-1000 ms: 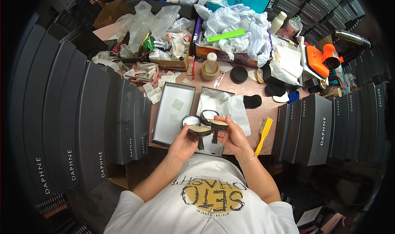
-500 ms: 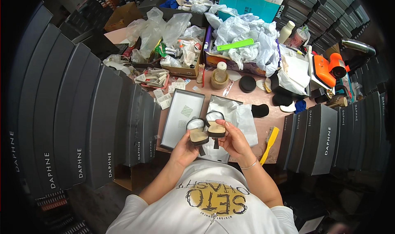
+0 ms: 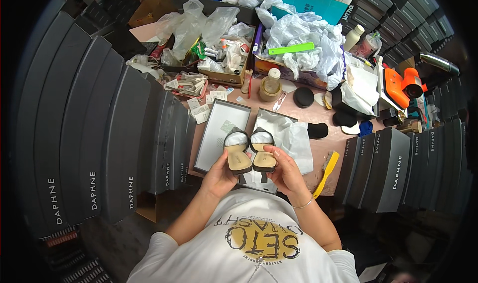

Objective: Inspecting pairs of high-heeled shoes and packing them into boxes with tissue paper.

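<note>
A pair of black heeled shoes with beige insoles and white stuffing in the toes is held side by side in front of my chest, heels toward me. My left hand [image 3: 219, 175] grips the left shoe [image 3: 238, 159] along its outer side. Around the heel end of the right shoe [image 3: 264, 160] my right hand [image 3: 287, 171] is closed, thumb on the insole edge. Under the shoes, a grey box lid [image 3: 215, 133] lies to the left. A shoebox lined with white tissue paper [image 3: 291, 146] sits to the right, partly hidden by the shoes and my hand.
Stacked dark shoeboxes [image 3: 107, 133] wall off the left, and more shoeboxes [image 3: 393, 168] stand at right. A yellow-handled brush [image 3: 326, 174] lies at the table's right. Behind are a glass jar [image 3: 270, 87], a round black tin [image 3: 303, 97], and a carton of crumpled plastic [image 3: 303, 39].
Both shoes have tilted so their insoles show more fully, and they now sit more level beside each other. Both hands keep hold. The view has shifted slightly.
</note>
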A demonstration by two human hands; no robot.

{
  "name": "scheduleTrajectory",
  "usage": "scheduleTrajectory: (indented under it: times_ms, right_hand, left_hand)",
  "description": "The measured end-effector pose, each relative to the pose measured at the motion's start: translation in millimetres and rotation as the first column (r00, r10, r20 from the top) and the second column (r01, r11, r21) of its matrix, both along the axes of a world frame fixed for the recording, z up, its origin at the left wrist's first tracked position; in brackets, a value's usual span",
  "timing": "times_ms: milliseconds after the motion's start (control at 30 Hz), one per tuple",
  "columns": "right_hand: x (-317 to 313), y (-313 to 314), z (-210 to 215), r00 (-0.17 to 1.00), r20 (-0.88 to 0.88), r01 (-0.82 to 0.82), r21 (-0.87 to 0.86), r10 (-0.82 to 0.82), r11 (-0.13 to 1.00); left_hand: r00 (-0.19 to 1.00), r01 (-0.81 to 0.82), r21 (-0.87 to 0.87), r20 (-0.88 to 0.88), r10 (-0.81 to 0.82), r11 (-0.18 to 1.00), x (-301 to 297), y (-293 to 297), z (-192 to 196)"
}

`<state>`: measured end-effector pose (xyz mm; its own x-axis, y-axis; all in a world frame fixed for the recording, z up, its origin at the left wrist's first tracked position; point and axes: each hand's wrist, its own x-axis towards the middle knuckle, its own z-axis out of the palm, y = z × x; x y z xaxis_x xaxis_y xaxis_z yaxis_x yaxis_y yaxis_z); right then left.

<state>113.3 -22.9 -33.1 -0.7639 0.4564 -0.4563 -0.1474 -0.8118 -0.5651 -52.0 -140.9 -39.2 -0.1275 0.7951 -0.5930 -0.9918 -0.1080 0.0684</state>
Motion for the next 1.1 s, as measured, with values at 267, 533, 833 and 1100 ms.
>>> scheduleTrajectory:
  times_ms: [267, 533, 833, 1100]
  right_hand:
    - [2, -8, -5, 1.0, 0.023, 0.006, 0.035, -0.006, 0.999]
    - [19, -28, 7, 0.931, 0.338, -0.32, 0.937, -0.135, 0.141]
    - [42, -29, -25, 0.911, 0.24, -0.304, 0.94, -0.335, -0.154]
    - [47, -31, -25, 0.894, 0.224, -0.332, 0.913, -0.388, -0.238]
  left_hand:
    - [0.967, 0.171, -0.02, -0.19, -0.171, 0.985, -9, -7, 5]
    - [0.516, 0.243, -0.271, -0.777, -0.361, 0.931, -3, -17, -5]
    - [0.402, 0.184, -0.28, -0.854, -0.332, 0.942, 6, -16, -12]
    - [0.235, 0.134, -0.358, -0.894, -0.381, 0.924, 9, -13, -14]
